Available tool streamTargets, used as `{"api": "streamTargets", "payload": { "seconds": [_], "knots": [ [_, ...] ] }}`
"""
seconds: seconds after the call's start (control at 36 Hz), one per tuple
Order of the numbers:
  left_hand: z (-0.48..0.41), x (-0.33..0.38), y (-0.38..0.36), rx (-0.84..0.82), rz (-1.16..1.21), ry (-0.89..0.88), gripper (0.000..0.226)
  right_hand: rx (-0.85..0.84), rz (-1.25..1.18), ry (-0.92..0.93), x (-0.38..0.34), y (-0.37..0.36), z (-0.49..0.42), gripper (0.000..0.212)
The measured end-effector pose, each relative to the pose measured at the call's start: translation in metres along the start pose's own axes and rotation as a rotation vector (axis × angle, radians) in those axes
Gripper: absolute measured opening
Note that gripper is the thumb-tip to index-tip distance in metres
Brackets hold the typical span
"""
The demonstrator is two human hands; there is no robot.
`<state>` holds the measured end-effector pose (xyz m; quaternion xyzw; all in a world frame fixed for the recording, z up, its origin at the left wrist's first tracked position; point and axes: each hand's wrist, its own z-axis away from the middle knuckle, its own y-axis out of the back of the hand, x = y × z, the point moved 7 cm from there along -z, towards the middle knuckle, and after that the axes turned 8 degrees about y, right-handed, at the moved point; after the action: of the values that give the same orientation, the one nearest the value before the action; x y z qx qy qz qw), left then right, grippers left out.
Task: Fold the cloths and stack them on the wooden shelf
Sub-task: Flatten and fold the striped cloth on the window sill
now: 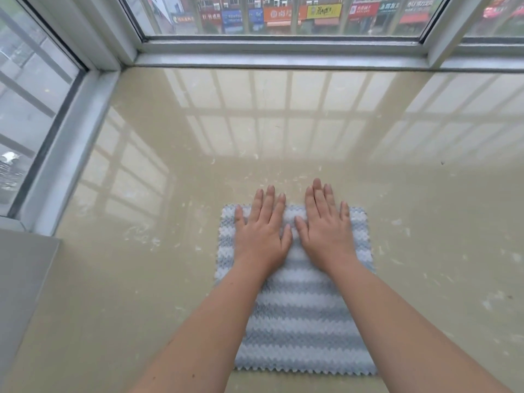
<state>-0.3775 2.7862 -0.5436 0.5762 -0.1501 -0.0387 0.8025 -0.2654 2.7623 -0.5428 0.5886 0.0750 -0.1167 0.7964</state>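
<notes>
1. My left hand (262, 236) lies flat, palm down, on the far half of the cloth (297, 321), fingers straight and slightly spread, gripping nothing.
2. My right hand (326, 231) lies the same way just beside it, palm down with straight fingers; the two thumbs point toward each other and are nearly touching.
3. The fingertips of both hands reach past the cloth's far edge onto the bench (170, 279).
4. Both forearms are bare and stretch forward from the lower edge of the view, crossing over the near half of the cloth.
5. The cloth, striped blue-grey and white with zigzag edges, lies spread flat on the glossy beige bench, well short of the window (283, 18) at the far side.
</notes>
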Motion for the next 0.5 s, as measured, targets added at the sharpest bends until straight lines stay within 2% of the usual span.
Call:
{"api": "streamTargets", "payload": {
  "seconds": [0.17, 0.28, 0.5],
  "knots": [
    [0.0, -0.023, 0.004, -0.003, -0.029, 0.055, 0.07, 0.018, -0.018, -0.083, 0.022, 0.002, 0.006, 0.072],
    [0.003, -0.046, 0.008, 0.006, -0.023, 0.102, 0.07, 0.025, -0.018, -0.149, 0.043, 0.007, 0.012, 0.062],
    [0.011, -0.079, 0.013, 0.025, 0.052, 0.136, 0.07, 0.021, -0.018, -0.24, 0.066, 0.011, 0.022, 0.063]
  ]
}}
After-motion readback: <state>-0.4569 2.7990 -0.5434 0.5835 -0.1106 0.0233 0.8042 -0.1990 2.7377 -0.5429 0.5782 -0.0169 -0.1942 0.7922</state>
